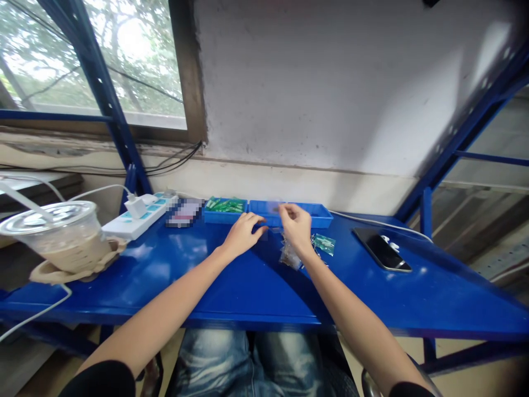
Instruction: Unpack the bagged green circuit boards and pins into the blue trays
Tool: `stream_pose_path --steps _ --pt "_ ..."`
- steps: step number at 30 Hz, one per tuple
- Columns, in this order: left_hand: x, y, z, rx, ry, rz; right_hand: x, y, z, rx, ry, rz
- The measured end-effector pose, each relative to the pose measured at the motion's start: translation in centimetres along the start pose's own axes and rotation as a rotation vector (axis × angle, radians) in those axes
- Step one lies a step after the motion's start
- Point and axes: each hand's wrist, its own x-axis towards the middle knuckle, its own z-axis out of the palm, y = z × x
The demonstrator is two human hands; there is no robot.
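Note:
My left hand (244, 236) hovers over the table in front of the blue trays, thumb and fingers apart, with nothing visible between them. To its right, my right hand (296, 225) is closed in a pinch at the front of the middle tray. A thin see-through plastic piece (273, 207), blurred, shows at its fingertips. Under and beside the right wrist lies a pile of clear plastic bags with small metal parts (290, 258), partly hidden by the hand. Just right of this pile is a green packet (324, 244). Green packets (225, 205) fill the left tray (225, 218).
The middle tray (258, 218) and right tray (322, 220) stand along the wall. A phone (382, 249) and white earbuds (389, 243) lie right. Left are a blurred-out flat object (184, 213), a power strip (140, 218) and an iced drink cup (72, 242) in a cardboard holder.

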Motion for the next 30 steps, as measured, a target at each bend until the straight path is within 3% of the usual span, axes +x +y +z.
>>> stream_pose_path --steps 4,6,9,12,15,18,21,24,27,30 --pt "-0.4 -1.0 1.1 0.19 -0.208 -0.268 1.7 -1.3 -2.2 -0.198 0.418 -0.312" --pt "-0.4 -1.2 1.3 0.262 -0.296 -0.348 2.7 -0.8 -2.7 -0.329 0.457 -0.393" --pt "-0.2 -1.3 1.3 0.225 -0.357 -0.419 3.3 1.2 -2.2 -0.59 0.207 -0.416" --pt "0.0 -1.5 1.1 0.117 -0.347 -0.442 2.4 2.7 -1.1 -0.756 -0.118 -0.299" --pt "0.1 -1.7 0.7 0.01 -0.284 -0.417 1.0 2.8 -0.5 -0.686 -0.296 -0.107" --pt "0.3 -1.5 0.1 -0.051 -0.126 -0.35 0.0 2.2 -0.1 -0.507 -0.435 0.098" --pt "0.6 -0.9 -0.8 -0.088 0.09 -0.212 -0.1 1.8 0.3 -0.215 -0.499 0.422" --pt "0.7 -0.1 -1.5 -0.144 0.13 -0.045 0.1 1.7 0.7 0.194 -0.572 0.692" --pt "0.7 0.6 -1.9 -0.17 0.022 0.116 0.2 1.8 0.8 0.388 -0.515 0.732" --pt "0.6 0.9 -1.8 -0.211 -0.073 0.149 0.0 2.2 0.8 0.272 -0.381 0.592"
